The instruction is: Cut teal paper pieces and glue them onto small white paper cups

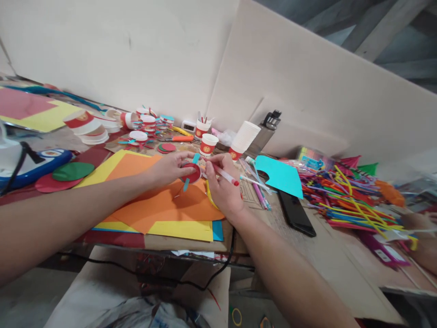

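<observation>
Over orange paper (pixel 153 212), my left hand (pixel 169 167) grips a small round cup piece (pixel 194 174) with a red face. Blue-green strips (pixel 186 184) stick out from its top and bottom edges. My right hand (pixel 223 184) is closed round a white pen (pixel 225 175) with a red end, near the right side of the cup piece. The pen's tip is hidden by the fingers. Yellow paper (pixel 184 230) lies beneath the orange sheets. Just behind my hands stands a red and white paper cup (pixel 209 144).
Decorated cup pieces (pixel 148 123) sit at the back left. Stacked cups (pixel 246 136) and a dark bottle (pixel 262 136) stand behind. On the right lie cyan paper (pixel 282 175), a black phone (pixel 296 213) and colourful pipe cleaners (pixel 351 196). A black cable (pixel 201 288) hangs below the table edge.
</observation>
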The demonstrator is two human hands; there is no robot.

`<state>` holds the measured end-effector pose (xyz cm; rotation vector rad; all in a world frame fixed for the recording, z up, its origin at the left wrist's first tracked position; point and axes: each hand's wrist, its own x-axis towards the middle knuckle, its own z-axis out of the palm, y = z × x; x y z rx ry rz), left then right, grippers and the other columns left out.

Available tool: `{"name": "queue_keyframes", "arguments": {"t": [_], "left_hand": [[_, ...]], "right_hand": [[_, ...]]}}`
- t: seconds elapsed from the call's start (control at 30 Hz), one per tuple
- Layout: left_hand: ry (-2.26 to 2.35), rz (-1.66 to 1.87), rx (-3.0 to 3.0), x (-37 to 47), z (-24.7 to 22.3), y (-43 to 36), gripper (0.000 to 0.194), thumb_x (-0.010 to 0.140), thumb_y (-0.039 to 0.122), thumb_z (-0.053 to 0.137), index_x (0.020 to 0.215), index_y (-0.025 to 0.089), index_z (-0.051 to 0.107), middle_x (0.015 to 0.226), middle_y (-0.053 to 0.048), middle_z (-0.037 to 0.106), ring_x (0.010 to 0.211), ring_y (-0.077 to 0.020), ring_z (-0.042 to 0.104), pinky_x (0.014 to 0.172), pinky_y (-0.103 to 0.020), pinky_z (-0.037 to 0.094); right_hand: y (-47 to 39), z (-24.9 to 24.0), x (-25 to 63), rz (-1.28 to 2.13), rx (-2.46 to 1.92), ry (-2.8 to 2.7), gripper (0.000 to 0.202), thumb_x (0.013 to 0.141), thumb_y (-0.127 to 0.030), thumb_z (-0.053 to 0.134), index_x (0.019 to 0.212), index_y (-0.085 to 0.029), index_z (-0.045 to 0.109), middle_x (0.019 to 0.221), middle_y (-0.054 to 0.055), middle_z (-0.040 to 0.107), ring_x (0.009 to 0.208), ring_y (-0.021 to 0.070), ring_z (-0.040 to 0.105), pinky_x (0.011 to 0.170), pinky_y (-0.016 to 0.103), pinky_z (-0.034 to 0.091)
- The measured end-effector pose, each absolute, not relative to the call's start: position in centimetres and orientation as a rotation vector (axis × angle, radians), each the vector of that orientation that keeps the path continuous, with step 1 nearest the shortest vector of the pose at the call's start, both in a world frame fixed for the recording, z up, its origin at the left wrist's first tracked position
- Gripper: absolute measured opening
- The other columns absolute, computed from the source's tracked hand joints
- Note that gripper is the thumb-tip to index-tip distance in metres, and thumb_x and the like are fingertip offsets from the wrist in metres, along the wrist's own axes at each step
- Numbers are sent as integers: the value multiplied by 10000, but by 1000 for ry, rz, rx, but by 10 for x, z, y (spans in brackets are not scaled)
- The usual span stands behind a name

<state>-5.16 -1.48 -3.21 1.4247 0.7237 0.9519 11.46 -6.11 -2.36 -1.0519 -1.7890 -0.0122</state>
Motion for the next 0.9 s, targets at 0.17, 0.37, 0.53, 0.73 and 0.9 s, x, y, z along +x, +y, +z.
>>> {"name": "queue_keyframes", "arguments": {"t": [0.17,0.37,0.53,0.73,0.9], "left_hand": [[701,982,1201,-53,-29,-17,329,734,197,735,1038,123,632,925,-96,734,775,-176,694,709,-307,574],[626,1020,985,-58,-26,-13,204,765,92,659,956,121,592,977,-140,715,778,-230,707,620,-399,616],[615,994,934,-59,-26,-12,152,783,92,632,927,124,598,946,-149,713,781,-239,708,602,-389,613],[506,950,888,-59,-24,-11,58,811,136,582,865,121,597,933,-163,714,817,-251,705,595,-351,598],[455,863,801,-61,-26,-6,169,869,238,505,892,111,613,879,-180,718,786,-262,704,631,-377,591]], "right_hand": [[-65,-10,126,-152,-1025,-1859,139,971,-268,443,984,-223,574,949,42,655,903,168,604,822,336,470],[-74,-5,169,-304,-1202,-1919,161,939,-229,458,986,-204,610,950,73,629,921,208,571,832,364,457],[-84,-12,208,-397,-1908,-2059,269,854,-87,440,1002,-133,660,966,155,609,902,265,567,827,391,444],[-89,-17,215,-431,-2432,-2234,306,885,-86,420,1044,-115,680,1070,219,639,999,320,604,811,390,437],[-90,-17,211,-450,-2481,-2254,348,905,-90,383,1106,-146,662,1113,205,643,1038,345,612,782,406,455]]}}
